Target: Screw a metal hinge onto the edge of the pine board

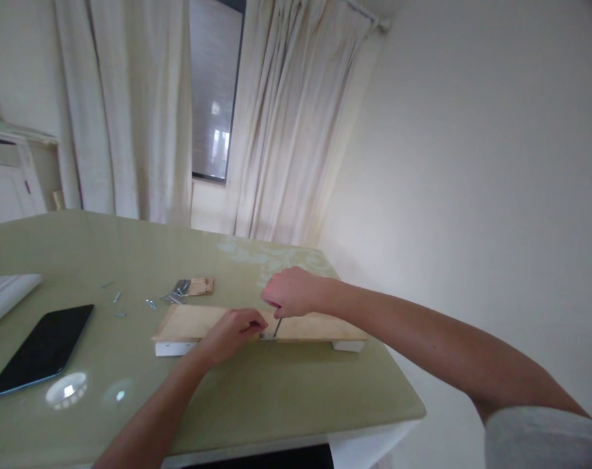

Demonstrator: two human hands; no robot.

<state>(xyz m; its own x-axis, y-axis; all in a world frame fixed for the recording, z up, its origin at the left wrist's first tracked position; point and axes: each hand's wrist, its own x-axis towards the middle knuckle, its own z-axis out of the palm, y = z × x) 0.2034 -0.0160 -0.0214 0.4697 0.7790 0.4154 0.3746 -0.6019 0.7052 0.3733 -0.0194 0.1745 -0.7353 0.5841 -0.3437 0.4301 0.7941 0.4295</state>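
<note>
A pale wooden board (305, 327) lies flat across two white blocks on the table, one block (172, 349) under its left end and the other (348, 346) under its right. My right hand (292, 290) is closed around the handle of a screwdriver, hidden in the fist. The thin metal shaft of the screwdriver (278, 327) slants down to a small metal plate (267, 337) at the board's front edge. Just left of that plate, my left hand (234, 331) rests on the board with its fingertips pinched together. What they hold, if anything, is too small to tell.
Behind the board sit a pile of screws and metal parts (177, 292) and a small wooden piece (200, 286). Several loose screws (116, 297) lie farther left. A black tablet (44, 348) and a white object (7, 296) are at the left. A wall stands at the right.
</note>
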